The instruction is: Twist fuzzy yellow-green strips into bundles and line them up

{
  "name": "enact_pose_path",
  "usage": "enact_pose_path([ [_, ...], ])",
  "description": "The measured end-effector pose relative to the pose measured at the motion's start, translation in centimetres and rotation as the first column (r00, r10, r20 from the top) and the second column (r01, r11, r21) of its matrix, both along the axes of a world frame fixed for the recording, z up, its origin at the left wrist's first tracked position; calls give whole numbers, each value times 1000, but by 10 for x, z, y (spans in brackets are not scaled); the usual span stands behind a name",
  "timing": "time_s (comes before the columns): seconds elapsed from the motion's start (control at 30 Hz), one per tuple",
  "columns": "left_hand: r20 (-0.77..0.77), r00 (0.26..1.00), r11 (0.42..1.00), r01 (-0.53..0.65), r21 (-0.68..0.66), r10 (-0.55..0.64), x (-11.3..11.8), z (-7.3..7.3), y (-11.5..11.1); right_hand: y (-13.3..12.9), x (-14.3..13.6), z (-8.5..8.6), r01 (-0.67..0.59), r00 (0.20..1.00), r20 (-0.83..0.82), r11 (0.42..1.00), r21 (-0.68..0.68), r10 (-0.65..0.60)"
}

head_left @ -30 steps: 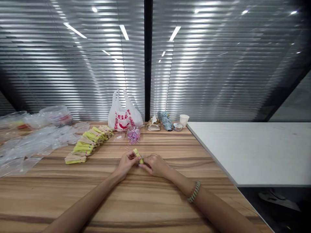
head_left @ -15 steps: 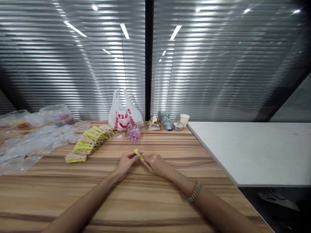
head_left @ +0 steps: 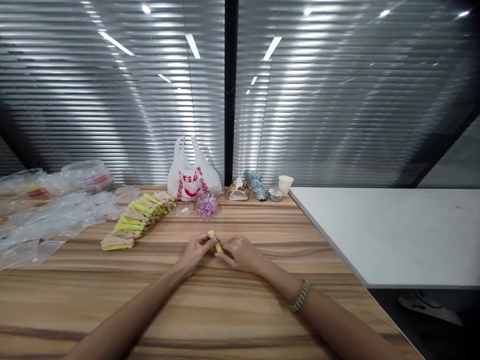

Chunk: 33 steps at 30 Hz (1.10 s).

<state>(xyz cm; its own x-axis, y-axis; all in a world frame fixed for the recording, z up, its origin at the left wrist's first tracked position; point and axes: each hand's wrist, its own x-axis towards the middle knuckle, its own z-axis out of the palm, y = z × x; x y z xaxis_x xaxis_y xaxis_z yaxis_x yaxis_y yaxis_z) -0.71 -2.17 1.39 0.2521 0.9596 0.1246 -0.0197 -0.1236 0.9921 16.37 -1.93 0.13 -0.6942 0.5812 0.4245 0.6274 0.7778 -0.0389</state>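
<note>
Above the middle of the table, my left hand (head_left: 197,252) pinches a small yellow bundle (head_left: 215,241) between thumb and fingers. My right hand (head_left: 240,254) meets it from the other side, fingers bent against the bundle's lower right part. The fingers partly hide the bundle, so its exact make-up does not show. Beyond my hands lies a heap of small purple and pink elastic bands (head_left: 207,207), with one loose band (head_left: 196,227) nearer to me. To the left runs a row of similar yellow and beige bundles (head_left: 131,220), some with a coloured band round the middle.
Clear plastic bags (head_left: 56,220) spread over the table's left side. At the back stand a white carrier bag (head_left: 194,177), a gold foil packet (head_left: 238,190), a blue-grey wrapped item (head_left: 257,186), a round tin (head_left: 275,194) and a paper cup (head_left: 285,185). A white table (head_left: 393,230) adjoins at right.
The yellow bundle has turned slightly more upright between my fingers. My right fingers have shifted a little on it; both arms stay almost where they were.
</note>
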Motion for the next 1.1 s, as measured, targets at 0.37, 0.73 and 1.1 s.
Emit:
enact_pose_path([
  [0.37, 43, 999, 997, 12, -76, -9, 2, 1, -2, 2, 1, -3, -14, 999, -34, 1000, 25, 15],
  [0.73, -16, 999, 998, -41, -36, 41, 3, 2, -3, 1, 0, -4, -27, 997, -67, 998, 49, 30],
  [1.1, 203, 970, 985, -109, -130, 134, 1, -4, 7, 8, 16, 5, 168, 973, -159, 986, -4, -167],
])
